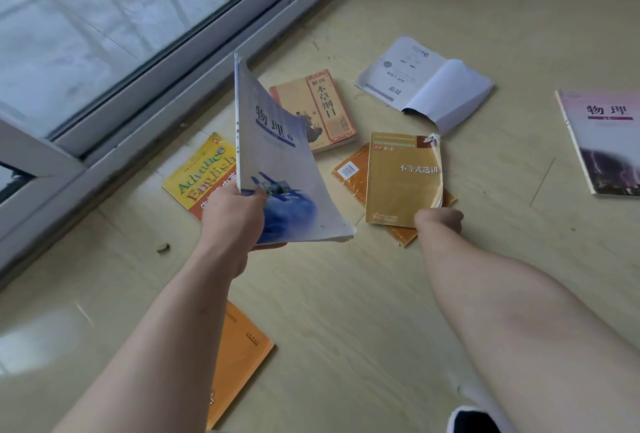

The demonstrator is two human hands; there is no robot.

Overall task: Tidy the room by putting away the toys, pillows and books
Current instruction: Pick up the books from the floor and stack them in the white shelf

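My left hand grips a pale blue physics book by its lower corner and holds it tilted above the floor. My right hand is closed on the bottom edge of a golden-yellow maths book, which lies on top of an orange book. Under the raised blue book lie a yellow English book and a tan book with red trim. A white book lies open face down farther off.
A purple physics book lies at the right edge. Another orange book sits under my left forearm. A sliding glass door with a grey frame runs along the left. A small brown scrap rests on the floor tiles.
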